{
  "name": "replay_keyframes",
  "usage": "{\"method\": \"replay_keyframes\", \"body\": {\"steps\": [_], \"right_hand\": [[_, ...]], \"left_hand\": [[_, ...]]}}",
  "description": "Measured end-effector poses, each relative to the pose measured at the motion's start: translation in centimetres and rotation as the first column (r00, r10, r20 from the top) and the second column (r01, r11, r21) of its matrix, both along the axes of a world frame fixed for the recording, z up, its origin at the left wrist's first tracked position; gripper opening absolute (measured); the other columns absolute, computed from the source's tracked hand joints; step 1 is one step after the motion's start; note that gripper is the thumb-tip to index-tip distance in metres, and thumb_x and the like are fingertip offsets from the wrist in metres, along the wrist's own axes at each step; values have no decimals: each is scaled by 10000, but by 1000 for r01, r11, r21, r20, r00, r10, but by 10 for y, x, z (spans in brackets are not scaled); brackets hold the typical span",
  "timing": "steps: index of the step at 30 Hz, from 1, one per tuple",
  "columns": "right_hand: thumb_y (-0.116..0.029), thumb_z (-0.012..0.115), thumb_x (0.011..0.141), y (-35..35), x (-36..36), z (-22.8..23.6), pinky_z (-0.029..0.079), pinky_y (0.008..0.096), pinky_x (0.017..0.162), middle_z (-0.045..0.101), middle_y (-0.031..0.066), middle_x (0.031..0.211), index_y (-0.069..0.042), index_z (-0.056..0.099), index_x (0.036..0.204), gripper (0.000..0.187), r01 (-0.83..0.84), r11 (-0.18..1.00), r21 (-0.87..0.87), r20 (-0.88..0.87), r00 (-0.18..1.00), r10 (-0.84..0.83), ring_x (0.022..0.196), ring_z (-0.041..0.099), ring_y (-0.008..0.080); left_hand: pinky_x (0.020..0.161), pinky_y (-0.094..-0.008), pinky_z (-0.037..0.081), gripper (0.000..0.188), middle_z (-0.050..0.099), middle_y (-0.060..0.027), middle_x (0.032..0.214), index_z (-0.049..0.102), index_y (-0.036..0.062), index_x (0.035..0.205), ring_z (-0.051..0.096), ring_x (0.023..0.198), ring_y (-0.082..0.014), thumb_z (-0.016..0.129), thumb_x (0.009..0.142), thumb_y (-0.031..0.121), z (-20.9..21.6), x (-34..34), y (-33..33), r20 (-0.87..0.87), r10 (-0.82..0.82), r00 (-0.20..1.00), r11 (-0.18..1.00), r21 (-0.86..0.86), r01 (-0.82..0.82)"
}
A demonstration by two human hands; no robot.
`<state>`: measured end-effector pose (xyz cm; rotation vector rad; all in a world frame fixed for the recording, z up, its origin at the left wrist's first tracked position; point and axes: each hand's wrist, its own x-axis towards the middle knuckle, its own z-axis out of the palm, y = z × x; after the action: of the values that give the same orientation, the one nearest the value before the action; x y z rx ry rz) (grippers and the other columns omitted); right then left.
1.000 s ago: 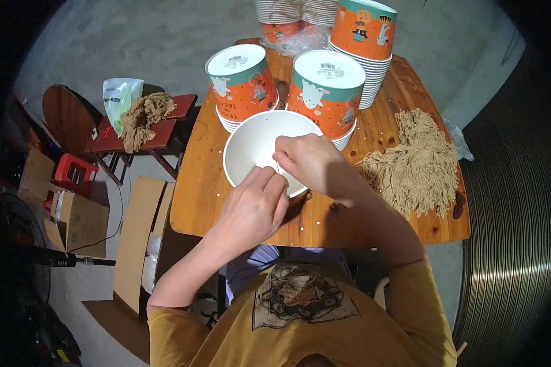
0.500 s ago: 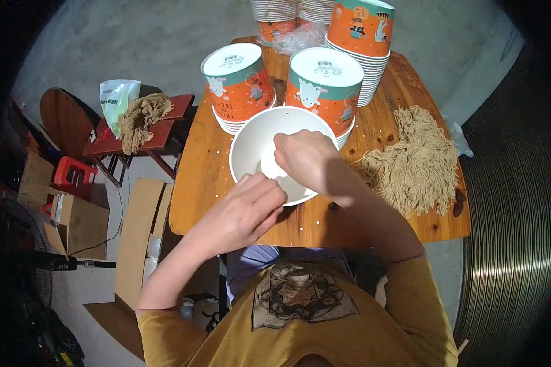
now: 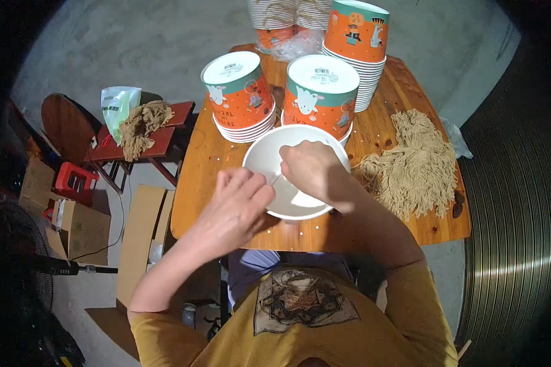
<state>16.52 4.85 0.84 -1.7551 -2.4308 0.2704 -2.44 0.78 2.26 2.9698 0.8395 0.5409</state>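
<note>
A white-lined paper bucket (image 3: 288, 215) stands mouth up near the front of the wooden table, close to my body. My right hand (image 3: 315, 174) reaches over its opening, fingers curled in a pinch. At the bucket's left rim is my left hand (image 3: 236, 205), its fingers bent and pressed together. A thin pale strand (image 3: 275, 179) shows in the gap between the two hands; its ends are hidden by the fingers. Just behind the bucket, two stacks of upside-down orange and green paper buckets, a left stack (image 3: 242, 98) and a right stack (image 3: 321, 101), sit side by side.
A bundle of tan strings (image 3: 419, 171) lies on the table's right side. Farther back are a taller bucket stack (image 3: 356, 46) and clear plastic wrap (image 3: 297, 48). On the left, a red bench (image 3: 159, 131) carries more string (image 3: 144, 128); cardboard boxes (image 3: 89, 226) stand on the floor.
The white-lined bucket has shifted right and toward me. My left hand has moved left and slightly lower, my right hand a little right, so the gap between them is wider.
</note>
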Motion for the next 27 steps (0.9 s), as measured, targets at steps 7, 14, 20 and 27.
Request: {"method": "replay_keyframes", "body": {"steps": [7, 14, 20, 27], "right_hand": [[-236, 502, 912, 0, 33, 3, 462, 340, 594, 592, 74, 649, -31, 602, 943, 229, -26, 988, -152, -447, 894, -45, 628, 587, 196], [-129, 512, 939, -3, 113, 15, 284, 125, 406, 492, -43, 689, -53, 541, 1109, 189, -527, 848, -66, -941, -249, -228, 494, 382, -11], [-42, 430, 959, -17, 149, -20, 544, 251, 694, 579, 82, 1182, -47, 465, 1277, 320, -455, 870, 190, -483, -815, -321, 892, 624, 171], [-111, 493, 955, -35, 158, -40, 503, 207, 636, 607, 46, 1037, -34, 538, 1178, 240, -22, 999, 35, -798, -603, 14, 788, 599, 120]], "left_hand": [[935, -364, 374, 220, 501, -33, 935, 531, 91, 944, 483, 1010, -210, 572, 733, 136, -7, -19, 29, -223, -55, 973, 959, 260, 114], [969, -339, 400, 190, 521, -9, 925, 558, 99, 901, 510, 1002, -180, 563, 718, 150, -11, -38, 69, -313, -57, 948, 867, 455, 202], [951, -345, 422, 215, 534, -24, 961, 555, 83, 905, 518, 1016, -189, 563, 702, 154, -5, -37, 83, -349, -130, 928, 834, 468, 293], [1058, -393, 371, 167, 526, -78, 1248, 540, 58, 932, 450, 1224, -265, 542, 781, 128, -6, -52, 103, -400, -74, 914, 888, 391, 242]]}}
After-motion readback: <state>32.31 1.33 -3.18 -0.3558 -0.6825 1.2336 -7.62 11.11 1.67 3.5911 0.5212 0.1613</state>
